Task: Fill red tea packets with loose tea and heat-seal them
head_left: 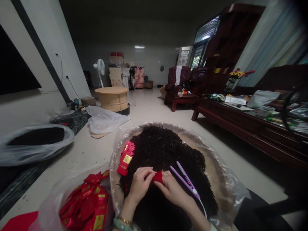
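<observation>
Both my hands pinch one small red packet (pixel 158 176) above a heap of dark, dry tea leaves (pixel 166 144). My left hand (pixel 141 183) grips its left end, and a green bangle circles that wrist. Its right end is in the closed fingers of my right hand (pixel 172 189). The leaves lie in a wide round basket (pixel 218 173) lined with clear plastic. On the leaves, right of my hands, rests a purple hand-held sealer (pixel 186 181) with its jaws apart and a white cord. A stack of flat red packets (pixel 125 158) lies at the basket's left rim.
A clear plastic bag (pixel 48 205) with many red and gold packets stands at the lower left. Beyond it is another bag (pixel 68 136) of dark leaves. A round wooden table (pixel 112 90), a white fan (pixel 99 67) and a long dark wooden table (pixel 223 117) stand farther off.
</observation>
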{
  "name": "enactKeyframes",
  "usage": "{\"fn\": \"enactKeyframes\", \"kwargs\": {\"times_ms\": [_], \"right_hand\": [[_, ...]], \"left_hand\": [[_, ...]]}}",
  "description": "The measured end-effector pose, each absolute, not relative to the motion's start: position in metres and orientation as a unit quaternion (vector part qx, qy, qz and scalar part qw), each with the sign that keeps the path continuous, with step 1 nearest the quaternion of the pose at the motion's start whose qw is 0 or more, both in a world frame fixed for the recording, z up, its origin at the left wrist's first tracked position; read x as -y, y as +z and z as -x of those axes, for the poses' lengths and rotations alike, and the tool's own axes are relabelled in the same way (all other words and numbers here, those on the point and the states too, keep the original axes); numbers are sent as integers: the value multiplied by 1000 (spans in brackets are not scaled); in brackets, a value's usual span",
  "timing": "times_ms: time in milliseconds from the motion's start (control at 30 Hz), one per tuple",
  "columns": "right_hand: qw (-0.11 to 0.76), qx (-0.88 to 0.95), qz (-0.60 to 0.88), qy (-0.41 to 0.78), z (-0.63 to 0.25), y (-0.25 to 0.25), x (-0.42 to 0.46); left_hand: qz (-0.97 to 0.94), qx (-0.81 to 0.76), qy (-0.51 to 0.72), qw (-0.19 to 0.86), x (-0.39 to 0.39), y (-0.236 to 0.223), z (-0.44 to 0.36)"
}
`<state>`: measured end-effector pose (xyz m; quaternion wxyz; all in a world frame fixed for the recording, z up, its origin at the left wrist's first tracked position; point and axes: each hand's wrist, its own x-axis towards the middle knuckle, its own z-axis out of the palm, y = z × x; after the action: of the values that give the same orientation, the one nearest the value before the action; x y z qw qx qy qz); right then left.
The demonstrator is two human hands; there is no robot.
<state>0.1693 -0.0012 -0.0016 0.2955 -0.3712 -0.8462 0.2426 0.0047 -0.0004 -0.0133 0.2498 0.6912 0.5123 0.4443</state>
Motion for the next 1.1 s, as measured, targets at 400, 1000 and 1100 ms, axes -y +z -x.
{"fn": "enactKeyframes", "kwargs": {"times_ms": [400, 1000, 1100], "right_hand": [[277, 833, 374, 298, -168, -15, -1], [239, 848, 325, 343, -173, -13, -1], [225, 858, 310, 343, -173, -8, 0]], "left_hand": [[-738, -478, 427, 213, 0, -14, 1], [-713, -485, 351, 364, 1, -13, 6], [-718, -478, 310, 400, 3, -12, 11]]}}
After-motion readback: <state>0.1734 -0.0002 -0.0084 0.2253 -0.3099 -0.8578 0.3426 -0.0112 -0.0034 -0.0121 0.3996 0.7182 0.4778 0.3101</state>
